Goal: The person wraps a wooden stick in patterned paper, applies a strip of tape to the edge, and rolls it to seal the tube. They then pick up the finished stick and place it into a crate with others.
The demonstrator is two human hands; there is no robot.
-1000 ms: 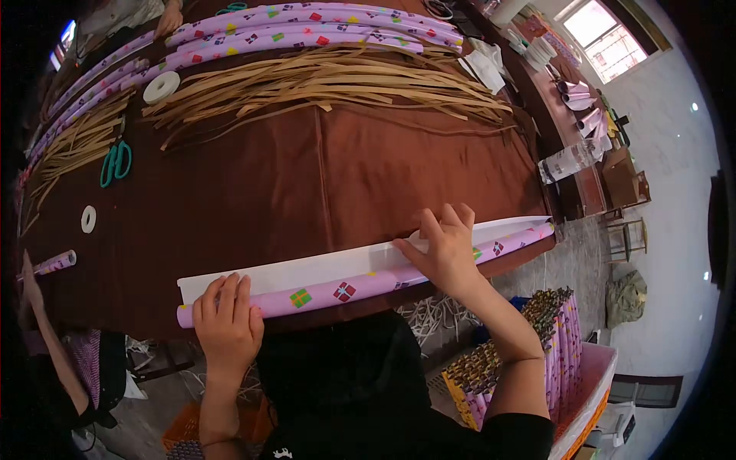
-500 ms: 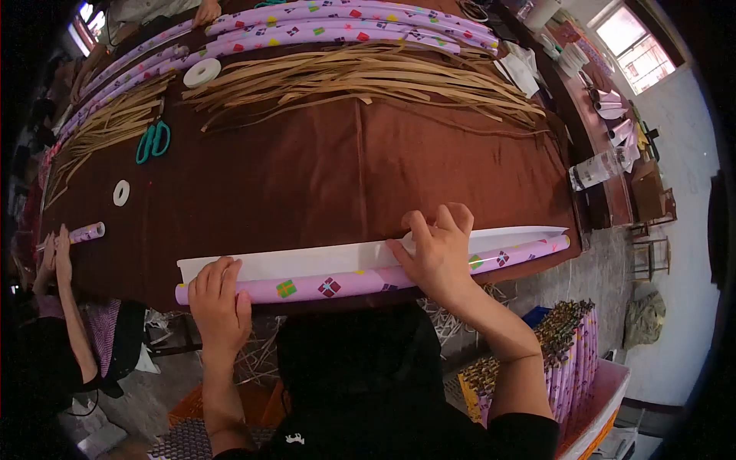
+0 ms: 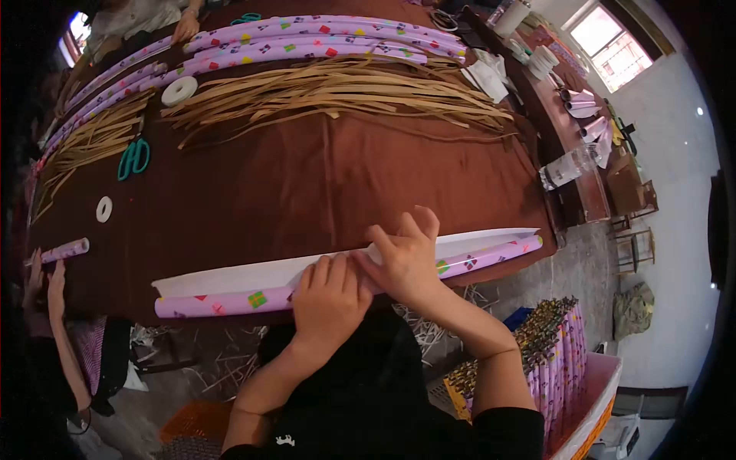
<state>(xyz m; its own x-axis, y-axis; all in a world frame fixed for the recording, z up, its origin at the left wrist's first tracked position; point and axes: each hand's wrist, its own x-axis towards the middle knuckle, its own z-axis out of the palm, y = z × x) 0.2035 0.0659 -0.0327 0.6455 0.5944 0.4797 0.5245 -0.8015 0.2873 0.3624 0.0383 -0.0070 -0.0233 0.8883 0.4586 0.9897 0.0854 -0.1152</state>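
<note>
A roll of lilac wrapping paper (image 3: pixel 257 300) with printed gift boxes lies along the table's near edge. Its loose flap (image 3: pixel 230 277) shows a white inner side and stands open along the far side of the roll. My left hand (image 3: pixel 331 295) is closed over the middle of the roll, its fingers side by side. Right beside it, my right hand (image 3: pixel 410 261) grips the roll and flap, thumb toward the left hand and fingers bent and raised. The two hands touch or nearly touch; the right fingertips' contact with the paper is partly hidden.
Brown paper strips (image 3: pixel 337 92) lie across the table (image 3: pixel 253 184), with long lilac rolls (image 3: pixel 307 50) behind. Green-handled scissors (image 3: pixel 133 159) and white tape rolls (image 3: pixel 104 209) are at left. A co-worker's hands (image 3: pixel 55 287) hold a roll. A crate of finished rolls (image 3: pixel 563 360) stands lower right.
My left hand has slid right along the roll from its left end to beside my right hand. The right hand keeps its place on the roll. The view has shifted slightly.
</note>
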